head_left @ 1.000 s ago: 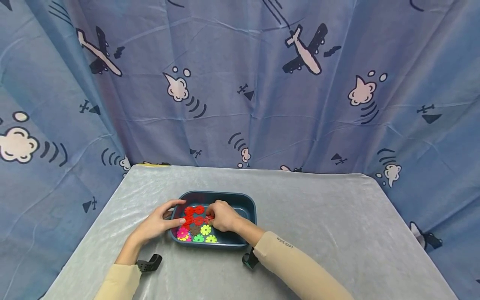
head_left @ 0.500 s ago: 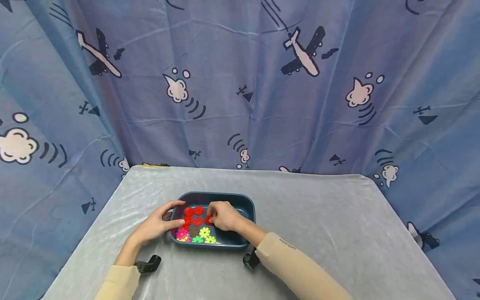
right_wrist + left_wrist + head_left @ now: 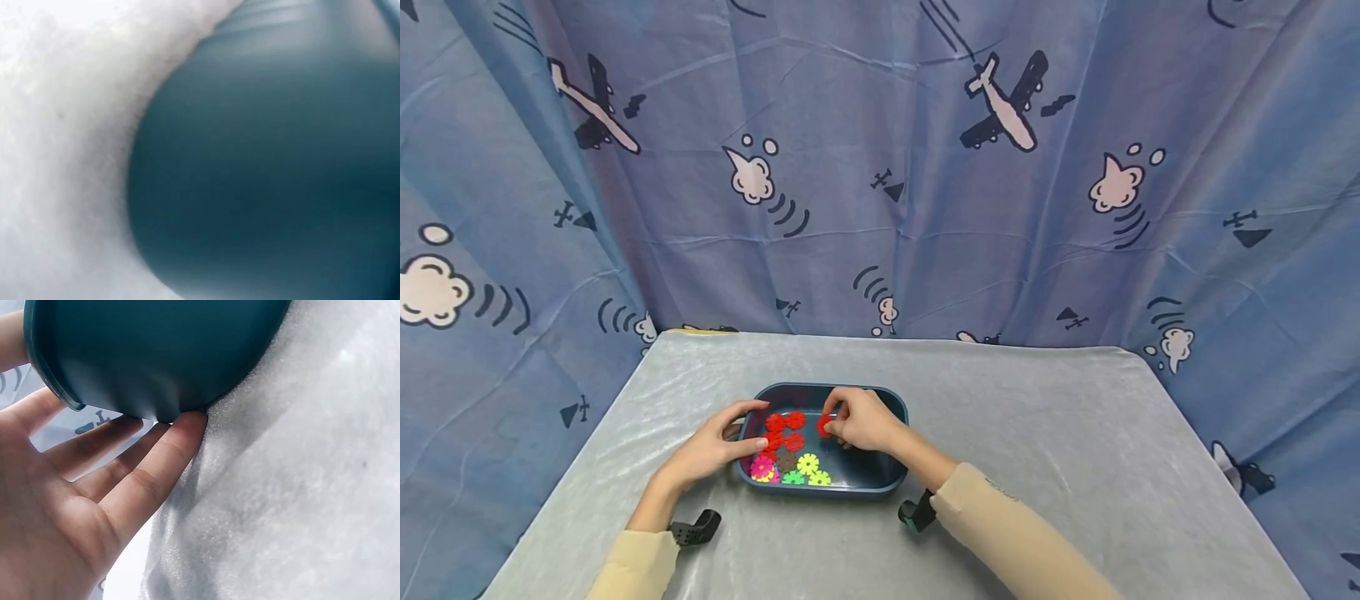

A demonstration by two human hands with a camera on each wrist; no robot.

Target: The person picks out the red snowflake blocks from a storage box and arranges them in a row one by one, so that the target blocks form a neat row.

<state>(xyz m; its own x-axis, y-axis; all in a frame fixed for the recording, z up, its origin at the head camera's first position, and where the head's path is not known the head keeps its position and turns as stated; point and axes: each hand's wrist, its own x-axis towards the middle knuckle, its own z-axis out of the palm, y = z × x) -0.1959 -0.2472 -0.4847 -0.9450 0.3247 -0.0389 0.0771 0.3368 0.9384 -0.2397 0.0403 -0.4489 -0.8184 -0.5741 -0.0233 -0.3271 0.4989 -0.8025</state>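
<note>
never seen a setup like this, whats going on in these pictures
No machine here: a person works bare-handed. The wide picture comes from a camera worn on the head, looking forward and down; the other two come from cameras on each wrist. On a pale cloth sits a dark teal tray, with small notched discs in red, green, yellow, pink and brown gathered towards its left side. The left hand holds the tray's left end, and the right hand pinches a red disc over the tray. The left wrist picture shows that hand against the tray's outside; the right wrist one is blurred, mostly tray. Behind hangs a blue curtain.
</note>
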